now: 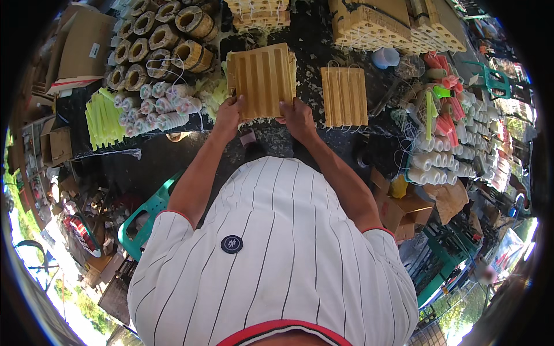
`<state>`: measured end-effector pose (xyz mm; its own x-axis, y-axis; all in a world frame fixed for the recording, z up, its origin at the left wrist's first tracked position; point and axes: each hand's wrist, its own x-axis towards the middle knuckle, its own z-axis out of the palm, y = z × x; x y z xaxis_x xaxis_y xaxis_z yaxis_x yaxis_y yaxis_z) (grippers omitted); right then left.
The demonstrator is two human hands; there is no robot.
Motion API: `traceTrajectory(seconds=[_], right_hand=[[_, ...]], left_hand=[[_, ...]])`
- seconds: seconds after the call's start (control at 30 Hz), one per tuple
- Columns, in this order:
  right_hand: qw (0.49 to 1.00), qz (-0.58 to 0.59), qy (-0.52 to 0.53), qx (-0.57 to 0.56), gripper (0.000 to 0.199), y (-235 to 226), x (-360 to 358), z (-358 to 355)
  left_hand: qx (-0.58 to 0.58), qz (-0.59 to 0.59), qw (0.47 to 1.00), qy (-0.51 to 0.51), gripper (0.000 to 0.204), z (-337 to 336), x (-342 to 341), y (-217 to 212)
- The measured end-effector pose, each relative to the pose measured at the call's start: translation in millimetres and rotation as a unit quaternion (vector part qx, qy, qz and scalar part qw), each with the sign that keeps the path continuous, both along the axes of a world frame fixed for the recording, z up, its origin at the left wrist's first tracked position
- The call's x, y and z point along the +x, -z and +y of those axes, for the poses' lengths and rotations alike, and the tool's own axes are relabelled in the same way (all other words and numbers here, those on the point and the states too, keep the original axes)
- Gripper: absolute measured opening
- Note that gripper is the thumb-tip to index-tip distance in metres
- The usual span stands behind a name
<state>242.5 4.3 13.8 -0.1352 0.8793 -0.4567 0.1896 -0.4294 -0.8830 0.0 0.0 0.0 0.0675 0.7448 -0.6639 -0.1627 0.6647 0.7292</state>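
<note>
Grooved tan panel (264, 81), between and beyond left hand (229, 115) and right hand (300, 119), each pinching a near corner

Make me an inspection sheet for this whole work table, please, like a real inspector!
Surface: dark worktop, flecked with pale bits.
Work pieces: ridged tan panel in both hands; second ridged panel to its right.
Clutter: yellow-green strips, whitish rolls, brown hollow tubes at left.
Hands: left hand grips the near left corner; right hand, the near right.
Cables: nothing seen for certain.
Surroundings: green plastic chair, cardboard box.
</note>
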Motion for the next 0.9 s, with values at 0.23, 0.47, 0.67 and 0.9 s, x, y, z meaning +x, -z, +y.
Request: traceTrajectory(seconds=[0.23, 0.47, 0.67, 0.9], right_hand=[[0.933, -0.176, -0.214, 0.228, 0.051, -128, 24, -38], [0.941, 0.327, -0.011, 0.084, 0.101, -74, 55, -3], [0.984, 0.107, 0.057, 0.131, 0.091, -66, 70, -5], [0.986, -0.150, -0.064, 0.041, 0.058, -29, 76, 12]], left_hand=[[0.149, -0.170, 0.965, -0.133, 0.062, 3, 54, -40], [0.431, 0.082, 0.892, 0.105, 0.054, 23, 133, -72], [0.148, -0.275, 0.950, -0.024, 0.054, 7, 131, -113], [0.131, -0.171, 0.975, -0.051, 0.056, -17, 75, -115]])
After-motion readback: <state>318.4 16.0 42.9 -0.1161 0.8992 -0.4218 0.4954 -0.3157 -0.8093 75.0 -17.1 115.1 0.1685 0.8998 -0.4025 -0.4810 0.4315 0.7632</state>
